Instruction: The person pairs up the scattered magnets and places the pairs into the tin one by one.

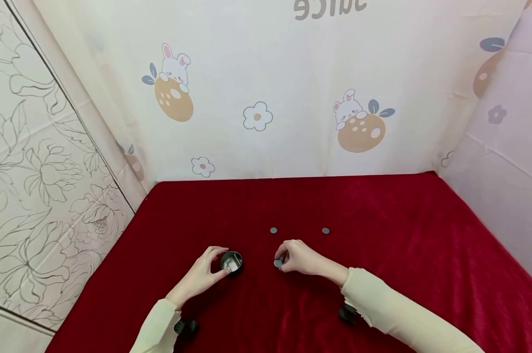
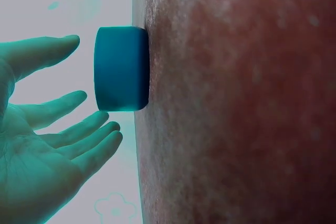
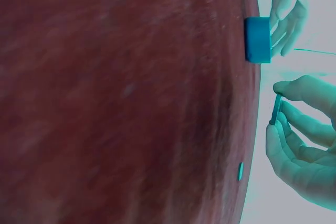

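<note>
Two fingers of the right hand (image 1: 298, 257), the thumb and the pointer, pinch a small flat grey coin (image 1: 277, 263) by its edges. The right wrist view shows that coin (image 3: 276, 109) standing on its thin side between the fingertips (image 3: 286, 86), lifted a little off the red cloth. The other fingers of that hand curl loosely under it. The left hand (image 1: 202, 273) sits just beside a small round black cup (image 1: 231, 261) with a shiny inside. In the left wrist view its fingers (image 2: 58, 48) are stretched out and relaxed, near the cup (image 2: 121, 68) on both sides. I cannot tell for sure if they touch it, but they do not squeeze it. The cup stands upright on the red surface (image 1: 380, 235), and the held coin is close to it on its right side. Two more coins lie flat farther back, one (image 1: 273, 230) behind the right hand and another (image 1: 325, 230) well off to its right. It looks like the picking-up part is done and the coin is on its way to the cup. The next move likely needs a short carry over the cup's open top, with the left hand keeping the cup steady, and then a gentle letting go.
</note>
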Demonstrator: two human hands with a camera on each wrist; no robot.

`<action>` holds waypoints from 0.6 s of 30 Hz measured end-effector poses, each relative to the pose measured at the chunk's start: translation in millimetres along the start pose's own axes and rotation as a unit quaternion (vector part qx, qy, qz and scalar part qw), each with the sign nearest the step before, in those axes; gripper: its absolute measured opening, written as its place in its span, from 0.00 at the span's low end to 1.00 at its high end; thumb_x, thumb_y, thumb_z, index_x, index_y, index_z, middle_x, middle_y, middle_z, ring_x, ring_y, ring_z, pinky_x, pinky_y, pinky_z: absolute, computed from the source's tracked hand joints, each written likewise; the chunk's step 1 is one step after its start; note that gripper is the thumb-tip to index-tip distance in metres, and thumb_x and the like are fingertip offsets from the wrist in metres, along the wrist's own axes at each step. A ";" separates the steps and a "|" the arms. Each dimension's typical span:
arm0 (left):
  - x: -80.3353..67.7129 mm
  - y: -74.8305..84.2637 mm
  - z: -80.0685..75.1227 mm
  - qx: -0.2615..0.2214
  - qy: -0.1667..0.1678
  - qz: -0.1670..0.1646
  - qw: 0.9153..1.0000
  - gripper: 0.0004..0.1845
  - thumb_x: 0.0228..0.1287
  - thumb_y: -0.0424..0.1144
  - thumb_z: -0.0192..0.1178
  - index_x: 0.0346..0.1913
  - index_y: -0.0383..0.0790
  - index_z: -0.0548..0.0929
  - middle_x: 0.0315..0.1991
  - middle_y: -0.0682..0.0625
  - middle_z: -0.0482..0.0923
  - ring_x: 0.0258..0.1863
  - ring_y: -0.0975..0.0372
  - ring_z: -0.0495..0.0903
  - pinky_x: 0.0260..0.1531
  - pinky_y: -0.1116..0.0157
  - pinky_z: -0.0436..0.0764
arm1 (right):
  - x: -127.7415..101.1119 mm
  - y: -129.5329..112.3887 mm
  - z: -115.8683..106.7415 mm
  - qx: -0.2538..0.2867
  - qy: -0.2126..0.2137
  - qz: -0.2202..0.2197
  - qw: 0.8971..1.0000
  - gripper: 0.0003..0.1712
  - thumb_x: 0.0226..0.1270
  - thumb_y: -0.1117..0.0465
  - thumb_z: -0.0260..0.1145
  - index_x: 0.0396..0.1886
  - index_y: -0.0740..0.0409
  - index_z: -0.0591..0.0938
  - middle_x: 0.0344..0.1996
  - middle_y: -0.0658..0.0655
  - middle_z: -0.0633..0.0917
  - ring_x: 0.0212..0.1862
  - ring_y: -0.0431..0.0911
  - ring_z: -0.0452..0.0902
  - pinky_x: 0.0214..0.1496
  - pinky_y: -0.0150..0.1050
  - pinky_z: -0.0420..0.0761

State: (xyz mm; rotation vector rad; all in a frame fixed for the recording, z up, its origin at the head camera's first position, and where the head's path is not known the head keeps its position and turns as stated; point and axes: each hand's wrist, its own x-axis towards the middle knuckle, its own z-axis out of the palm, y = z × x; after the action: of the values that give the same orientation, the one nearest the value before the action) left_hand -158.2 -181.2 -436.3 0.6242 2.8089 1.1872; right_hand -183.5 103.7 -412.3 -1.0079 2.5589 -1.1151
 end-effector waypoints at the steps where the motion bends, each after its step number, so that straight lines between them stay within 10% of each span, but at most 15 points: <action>1: -0.4 -0.5 -0.5 -0.004 -0.002 -0.001 1.000 0.25 0.55 0.38 0.61 0.56 0.35 0.69 0.52 0.46 0.67 0.50 0.52 0.70 0.49 0.55 0.70 | 1.8 -1.4 0.7 0.003 0.001 0.000 1.000 0.09 0.47 0.72 0.64 0.31 0.64 0.81 0.28 0.54 0.78 0.28 0.40 0.74 0.29 0.28 0.74; 18: 2.7 -7.6 -1.6 -0.032 -0.036 -0.014 0.999 0.25 0.57 0.36 0.59 0.57 0.30 0.68 0.52 0.40 0.68 0.48 0.48 0.74 0.44 0.58 0.74 | 31.9 -25.8 17.6 0.058 0.021 -0.002 0.998 0.09 0.48 0.69 0.65 0.33 0.64 0.82 0.29 0.54 0.79 0.30 0.42 0.75 0.31 0.28 0.74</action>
State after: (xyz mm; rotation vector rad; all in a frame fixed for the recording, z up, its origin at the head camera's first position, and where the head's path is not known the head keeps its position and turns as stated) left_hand -163.6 -186.1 -440.1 0.6081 2.6993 1.2195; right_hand -187.3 60.1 -403.2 -0.9720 2.4912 -1.2839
